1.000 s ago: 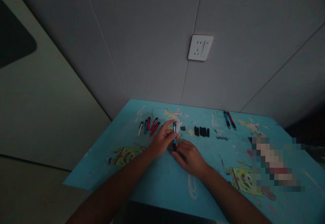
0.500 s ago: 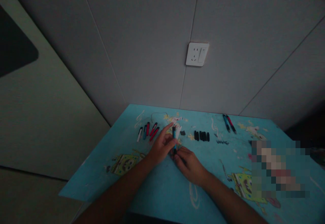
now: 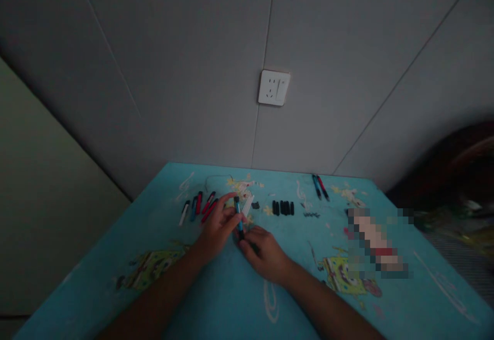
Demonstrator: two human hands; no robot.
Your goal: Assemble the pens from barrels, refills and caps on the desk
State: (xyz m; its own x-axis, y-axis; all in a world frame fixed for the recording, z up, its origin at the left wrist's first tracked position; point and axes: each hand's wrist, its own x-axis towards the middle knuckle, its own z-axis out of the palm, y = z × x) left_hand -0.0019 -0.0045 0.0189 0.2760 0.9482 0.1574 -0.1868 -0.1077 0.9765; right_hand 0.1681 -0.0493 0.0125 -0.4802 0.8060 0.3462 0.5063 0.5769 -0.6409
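Note:
A blue pen with black ends (image 3: 239, 217) stands nearly upright between my hands, over the middle of the table. My left hand (image 3: 221, 227) pinches its barrel, with the index finger stretched up near the black top. At the lower black end, the fingers of my right hand (image 3: 264, 252) are closed on the pen. Left of my hands lie several pen barrels, among them a white one (image 3: 184, 213), a blue one (image 3: 193, 209) and a red one (image 3: 199, 202). Several short black pieces (image 3: 283, 208) lie in a row to the right.
Two whole pens, one blue (image 3: 317, 186) and one red (image 3: 323, 188), lie at the back right. Small dark springs-like bits (image 3: 312, 215) are near them. A pixelated item (image 3: 376, 242) rests at the right. The blue table (image 3: 216, 299) meets a grey wall with a socket (image 3: 274, 88).
The camera view has turned right, so everything sits further left. A black top now shows on the pen where a thin metallic tip stood out before. Both hands keep their hold.

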